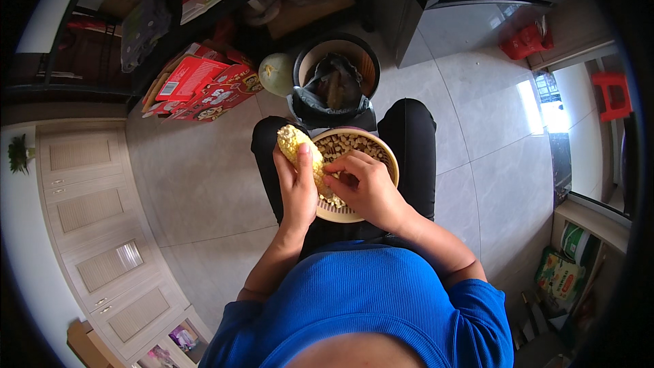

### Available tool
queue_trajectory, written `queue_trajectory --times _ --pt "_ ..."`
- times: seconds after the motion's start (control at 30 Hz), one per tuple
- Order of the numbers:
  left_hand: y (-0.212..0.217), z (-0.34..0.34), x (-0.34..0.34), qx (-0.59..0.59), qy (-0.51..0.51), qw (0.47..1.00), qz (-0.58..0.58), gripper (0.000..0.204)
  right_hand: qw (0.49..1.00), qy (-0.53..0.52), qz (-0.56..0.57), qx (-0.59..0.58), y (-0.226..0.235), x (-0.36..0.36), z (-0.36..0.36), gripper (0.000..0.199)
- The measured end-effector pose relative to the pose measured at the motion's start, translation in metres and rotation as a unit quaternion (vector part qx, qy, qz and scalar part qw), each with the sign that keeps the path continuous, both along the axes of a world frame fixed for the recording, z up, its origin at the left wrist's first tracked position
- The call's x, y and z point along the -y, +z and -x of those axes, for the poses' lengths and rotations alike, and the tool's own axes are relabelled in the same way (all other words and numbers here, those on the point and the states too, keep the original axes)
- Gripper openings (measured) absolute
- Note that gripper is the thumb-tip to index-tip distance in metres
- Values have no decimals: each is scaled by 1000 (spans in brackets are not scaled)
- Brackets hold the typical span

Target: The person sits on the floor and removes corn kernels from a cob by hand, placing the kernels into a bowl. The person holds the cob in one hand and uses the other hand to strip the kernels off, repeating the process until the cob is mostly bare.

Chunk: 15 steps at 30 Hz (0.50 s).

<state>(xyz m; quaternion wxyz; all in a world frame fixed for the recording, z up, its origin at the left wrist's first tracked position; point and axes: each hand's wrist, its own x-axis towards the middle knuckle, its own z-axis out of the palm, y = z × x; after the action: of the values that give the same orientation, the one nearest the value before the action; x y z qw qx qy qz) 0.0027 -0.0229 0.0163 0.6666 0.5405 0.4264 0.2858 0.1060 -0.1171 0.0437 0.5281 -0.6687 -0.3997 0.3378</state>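
Observation:
My left hand (297,188) is wrapped round an ear of corn (293,139), thumb along its side, holding it tilted over the left part of a round basket. The cob's far end is paler and rough. My right hand (368,187) presses curled fingers and thumb against the cob's right side, low down; the exact spot under the fingertips is hidden. Between my thighs sits the pale yellow basket (394,167), with slots in its wall. Loose corn kernels (351,143) lie spread in it, partly covered by both hands.
Just beyond the basket stands a round bin (373,61) lined with a dark bag (306,103). A pale green melon (277,74) and red cardboard boxes (204,88) rest on the tiled floor to its left. Cabinets (102,211) line the left side; a red bag (526,41) is far right.

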Motion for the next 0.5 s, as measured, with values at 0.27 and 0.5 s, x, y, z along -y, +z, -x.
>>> queue_trajectory --times 0.27,0.5 --pt "-1 -1 0 -4 3 1000 17 46 995 1 -46 85 -11 -2 2 12" --pt "0 -2 0 11 1 1000 16 43 999 13 -2 -42 -7 -1 -4 16"
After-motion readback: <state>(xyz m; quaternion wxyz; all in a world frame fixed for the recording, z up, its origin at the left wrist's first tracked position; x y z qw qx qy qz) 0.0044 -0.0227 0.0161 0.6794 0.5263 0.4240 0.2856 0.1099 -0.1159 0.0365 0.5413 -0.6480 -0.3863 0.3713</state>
